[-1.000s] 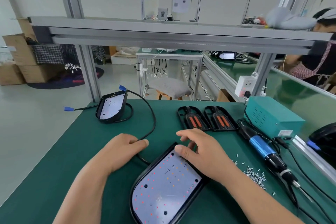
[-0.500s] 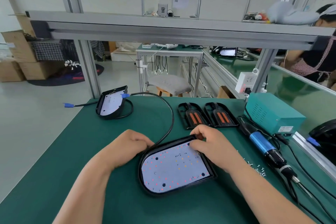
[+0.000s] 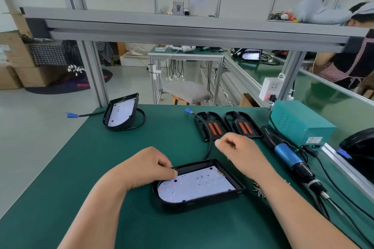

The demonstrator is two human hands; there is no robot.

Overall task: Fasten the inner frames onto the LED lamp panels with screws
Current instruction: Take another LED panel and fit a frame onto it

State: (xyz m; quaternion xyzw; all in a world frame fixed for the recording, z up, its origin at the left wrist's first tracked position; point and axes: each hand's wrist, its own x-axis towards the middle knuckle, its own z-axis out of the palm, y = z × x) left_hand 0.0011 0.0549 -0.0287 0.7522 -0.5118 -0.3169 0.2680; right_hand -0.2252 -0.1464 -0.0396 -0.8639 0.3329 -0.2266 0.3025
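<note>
**Green desk: panel turned, right hand off it**

Green matting covers the desk (image 3: 81,168), with aluminium framing and another workstation behind.

Head view: the LED lamp panel (image 3: 198,186) has been swung round and now lies flat with its rounded end to the left and its LED board facing up. The left hand (image 3: 147,168) holds its far-left rim, fingers curled over the edge. The right hand (image 3: 240,151), which rested on the panel half a second ago, has lifted off. It hangs beyond the panel's far-right corner with its fingers loosely curled and nothing visible in them. I judge the panel is positioned and the hand is going for a frame.

Two inner frames (image 3: 243,126) lie beyond the panel, neither fitted. The panel's cable (image 3: 209,143) has swung across the left frame, so it could drag when that one is lifted.

Right of the panel are loose screws (image 3: 258,190) and the electric screwdriver (image 3: 287,153), untouched. Far beyond it to the left sits a second panel (image 3: 121,112).
</note>
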